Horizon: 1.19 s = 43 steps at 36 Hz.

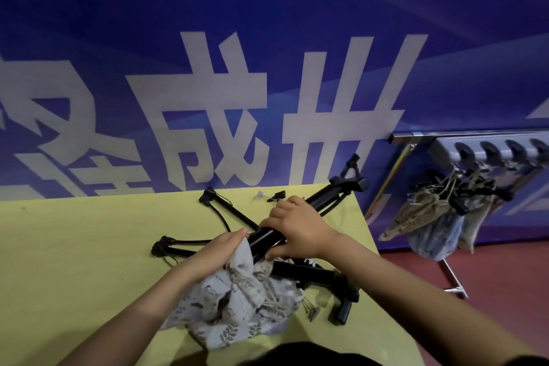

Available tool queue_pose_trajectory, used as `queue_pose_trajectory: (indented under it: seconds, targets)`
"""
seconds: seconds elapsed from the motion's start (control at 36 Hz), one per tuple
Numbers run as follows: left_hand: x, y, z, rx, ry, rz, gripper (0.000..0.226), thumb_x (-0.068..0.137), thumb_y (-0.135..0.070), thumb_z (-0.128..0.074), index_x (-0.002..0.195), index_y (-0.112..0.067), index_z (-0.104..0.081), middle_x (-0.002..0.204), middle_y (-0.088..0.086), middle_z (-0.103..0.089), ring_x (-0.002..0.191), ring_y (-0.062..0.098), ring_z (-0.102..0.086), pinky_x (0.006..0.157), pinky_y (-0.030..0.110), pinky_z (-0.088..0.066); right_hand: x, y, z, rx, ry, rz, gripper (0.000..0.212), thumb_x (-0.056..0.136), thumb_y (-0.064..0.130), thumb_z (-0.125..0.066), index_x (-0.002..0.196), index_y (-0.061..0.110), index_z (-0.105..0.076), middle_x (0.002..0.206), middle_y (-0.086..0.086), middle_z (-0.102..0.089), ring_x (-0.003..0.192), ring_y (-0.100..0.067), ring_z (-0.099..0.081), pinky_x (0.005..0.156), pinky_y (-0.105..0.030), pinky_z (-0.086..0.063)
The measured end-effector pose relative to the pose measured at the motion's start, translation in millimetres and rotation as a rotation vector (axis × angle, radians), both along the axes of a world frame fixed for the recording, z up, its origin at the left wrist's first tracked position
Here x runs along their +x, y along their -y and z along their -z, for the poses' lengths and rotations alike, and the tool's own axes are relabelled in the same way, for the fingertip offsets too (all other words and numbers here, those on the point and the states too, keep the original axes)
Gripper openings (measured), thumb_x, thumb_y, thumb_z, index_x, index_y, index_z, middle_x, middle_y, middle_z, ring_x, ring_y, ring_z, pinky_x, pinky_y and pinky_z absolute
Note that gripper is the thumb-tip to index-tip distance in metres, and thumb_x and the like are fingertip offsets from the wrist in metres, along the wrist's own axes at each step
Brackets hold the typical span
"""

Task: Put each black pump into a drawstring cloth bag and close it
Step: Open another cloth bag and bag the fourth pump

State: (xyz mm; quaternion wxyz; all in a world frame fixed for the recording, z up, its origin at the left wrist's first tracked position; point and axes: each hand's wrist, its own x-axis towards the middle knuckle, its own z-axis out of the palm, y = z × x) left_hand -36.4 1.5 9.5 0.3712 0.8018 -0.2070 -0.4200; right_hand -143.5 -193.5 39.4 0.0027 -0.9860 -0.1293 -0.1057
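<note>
Lying across the left part of the yellow table (pixel 74 247), two loose black pumps, the nearer pump (pixel 173 247) and the farther pump (pixel 225 211), rested well apart from the table's left edge, their thin hoses curling beside them. Just right of them the left hand (pixel 217 253) had its fingers curled round the gathered mouth of a leaf-printed cloth bag (pixel 237 306), pinching the fabric up against the barrel of the held pump (pixel 267 236). That pump sat tilted, its lower end at the bag's mouth and its handle end reaching up and right past the table's far corner. The right hand (pixel 300 229) gripped the barrel from above, fingers wrapped over it and thumb underneath. Another pump (pixel 315 276) lay flat on the table just right of the bag, its foot pointing toward the near edge. A small black fitting (pixel 277 196) sat near the back edge. Farther right, beyond the table, a metal rack (pixel 463 140) stood against the blue banner wall (pixel 267 9), with filled cloth bags (pixel 430 217) hanging from it over the red floor (pixel 490 276).
</note>
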Motion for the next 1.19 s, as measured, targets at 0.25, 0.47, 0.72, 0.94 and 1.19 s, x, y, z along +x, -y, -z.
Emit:
queue_pose_trajectory:
  seconds: [0.25, 0.47, 0.72, 0.94, 1.19]
  targets:
    - [4, 0, 9, -0.118, 0.025, -0.205, 0.046, 0.102, -0.041, -0.034, 0.138, -0.017, -0.049, 0.133, 0.003, -0.052, 0.129, 0.021, -0.046, 0.105, 0.032, -0.034, -10, 34, 2, 0.680, 0.427, 0.563, 0.022, 0.086, 0.025, -0.066, 0.107, 0.018, -0.066, 0.117, 0.000, -0.059, 0.118, -0.017, -0.049, 0.100, -0.030, -0.039]
    - [3, -14, 11, -0.130, 0.072, -0.128, 0.043, 0.103, -0.042, -0.032, 0.135, -0.021, -0.053, 0.134, -0.010, -0.050, 0.128, 0.010, -0.045, 0.111, 0.032, -0.032, -13, 60, -12, 1.679, 0.074, 0.764, 0.097, 0.076, 0.061, -0.068, 0.151, 0.021, -0.021, 0.129, -0.007, -0.056, 0.114, -0.024, -0.059, 0.099, -0.046, -0.049]
    - [-5, 1, 6, -0.098, 0.185, -0.108, 0.032, 0.104, -0.030, -0.034, 0.090, -0.018, -0.061, 0.089, 0.003, -0.064, 0.088, 0.014, -0.060, 0.077, 0.027, -0.040, -1, 44, -37, 1.841, 0.427, 0.792, 0.058, 0.089, 0.025, -0.066, 0.141, 0.021, -0.040, 0.128, -0.011, -0.057, 0.108, -0.023, -0.063, 0.102, -0.045, -0.047]
    - [-7, 6, 7, -0.030, 0.339, -0.043, 0.031, 0.101, -0.025, -0.042, 0.076, -0.009, -0.051, 0.071, 0.002, -0.048, 0.066, 0.013, -0.046, 0.062, 0.029, -0.032, -17, 10, -54, 1.605, 0.445, 0.703, 0.029, 0.093, 0.007, -0.057, 0.099, 0.035, -0.060, 0.092, 0.008, -0.067, 0.086, 0.001, -0.063, 0.072, -0.007, -0.047]
    - [-19, 25, -24, -0.149, 0.141, -0.105, 0.026, 0.101, -0.019, -0.043, 0.089, -0.007, -0.064, 0.085, 0.002, -0.061, 0.083, 0.015, -0.056, 0.070, 0.020, -0.038, -22, -24, -58, 1.518, 0.411, 0.530, 0.038, 0.091, 0.005, -0.060, 0.119, 0.031, -0.058, 0.111, 0.009, -0.066, 0.101, 0.010, -0.060, 0.083, -0.005, -0.045]
